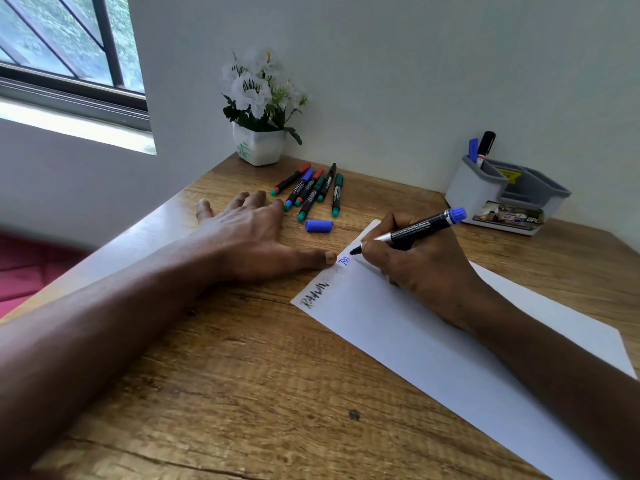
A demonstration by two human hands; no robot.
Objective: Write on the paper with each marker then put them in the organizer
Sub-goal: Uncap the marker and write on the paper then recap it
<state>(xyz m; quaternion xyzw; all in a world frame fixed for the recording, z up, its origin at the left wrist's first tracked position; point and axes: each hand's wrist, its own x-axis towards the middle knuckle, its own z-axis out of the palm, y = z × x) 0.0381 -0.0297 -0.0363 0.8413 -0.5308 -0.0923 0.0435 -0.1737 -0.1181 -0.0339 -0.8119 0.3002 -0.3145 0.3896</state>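
Writing is being done in the head view. A blue marker (420, 228) is pinched in the curled fingers of the right hand (415, 268), and its dark tip is set on the paper (433, 344) near the far corner, just beside a few small blue marks. Black letters are seen nearer along the same edge. The left hand (242, 237) is laid flat on the table (242, 375) with its fingers spread and nothing held; its thumb tip is pressed at the edge of the paper. The blue cap (319, 225) is seen lying on the table between the paper and a bunch of capped markers (311, 190), which are laid side by side near a flower pot (259, 147). The organizer (465, 194) is stood at the far right by the wall, well apart from the bunch, and two markers (482, 147) are already stuck upright in its tall cup. The paper is held only at one edge, so it could be slid or turned by a hard push, and the word could be smeared by the right hand resting on it. The round cap could be rolled away by a bump of the left hand. If the cap is forgotten, the marker could be put away open and dried out.
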